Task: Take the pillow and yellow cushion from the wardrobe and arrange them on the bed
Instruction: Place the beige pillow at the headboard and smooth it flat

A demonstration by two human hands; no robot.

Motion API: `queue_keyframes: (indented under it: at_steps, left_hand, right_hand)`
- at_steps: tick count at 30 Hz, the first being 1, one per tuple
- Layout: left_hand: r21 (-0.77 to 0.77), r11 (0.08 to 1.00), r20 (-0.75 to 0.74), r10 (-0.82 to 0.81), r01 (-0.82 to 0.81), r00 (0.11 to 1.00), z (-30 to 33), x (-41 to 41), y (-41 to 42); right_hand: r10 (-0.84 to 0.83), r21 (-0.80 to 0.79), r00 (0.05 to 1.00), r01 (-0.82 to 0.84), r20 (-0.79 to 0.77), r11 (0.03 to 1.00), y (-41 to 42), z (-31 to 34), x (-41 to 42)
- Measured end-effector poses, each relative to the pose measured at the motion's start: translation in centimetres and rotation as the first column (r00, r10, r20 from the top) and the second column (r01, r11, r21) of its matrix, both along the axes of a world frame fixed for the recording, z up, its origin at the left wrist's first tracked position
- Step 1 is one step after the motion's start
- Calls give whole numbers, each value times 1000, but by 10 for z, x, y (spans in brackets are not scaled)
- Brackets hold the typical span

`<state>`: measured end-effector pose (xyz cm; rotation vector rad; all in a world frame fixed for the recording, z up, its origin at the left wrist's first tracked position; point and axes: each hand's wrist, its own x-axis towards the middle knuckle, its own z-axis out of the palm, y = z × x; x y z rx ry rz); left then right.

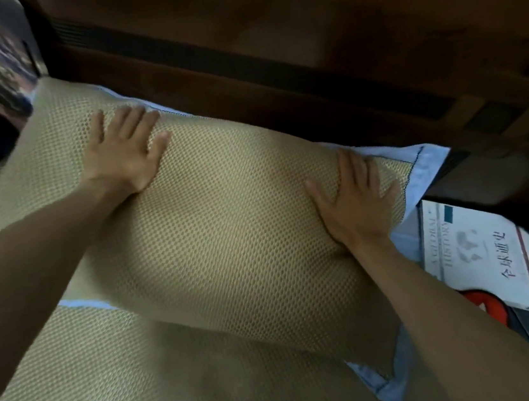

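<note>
Beige mesh fabric covers the pillow (226, 225), which lies on the bed (89, 388) right up against the dark wooden headboard (307, 71). From where I watch, both hands are flat on it. My left hand (123, 151) presses the far left part of the pillow, palm down, fingers (133, 119) spread and pointing toward the headboard; it grips nothing, it only rests open on the mesh. My right hand (353, 199) does the same near the pillow's right end, open and flat, fingers stretched out, thumb out to the left, nothing closed inside it. Both forearms come in bare from the bottom corners of the view.

The pillow has a pale blue border (425, 167) that shows along its back edge, at the right end and at the lower right corner, where the blue cloth folds into a point. The bed surface under and in front of the pillow wears the same kind of beige mesh mat, so the two nearly blend; a thin blue strip marks the pillow's lower left edge.

Just beside the pillow's right end lies a white book (482, 250) with Chinese characters and grey English lettering on its cover, and something red (485, 303) peeks out next to it by my right forearm. At the far left, things are dark and too blurred for me to tell. I see no yellow cushion in view.
</note>
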<state>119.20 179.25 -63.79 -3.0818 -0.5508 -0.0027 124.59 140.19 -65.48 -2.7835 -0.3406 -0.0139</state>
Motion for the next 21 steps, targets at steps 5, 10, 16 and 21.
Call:
queue_keyframes:
  at_steps: [5, 10, 16, 21]
  left_hand:
    - [-5, 973, 0, 229, -229, 973, 20, -29, 28]
    - [-111, 967, -31, 226, -228, 974, 19, -55, -76]
    - [-153, 986, 110, -53, 69, 993, -8, -105, -159]
    - [-42, 994, 89, 109, -105, 990, -10, -156, -36]
  right_hand:
    - [-19, -57, 969, 5, -245, 998, -39, 14, 6]
    - [92, -69, 996, -92, -4, 993, 19, 43, -46]
    - [296, -113, 954, -290, 45, 951, 59, 15, -122]
    - [133, -112, 990, -128, 36, 985, -43, -18, -117]
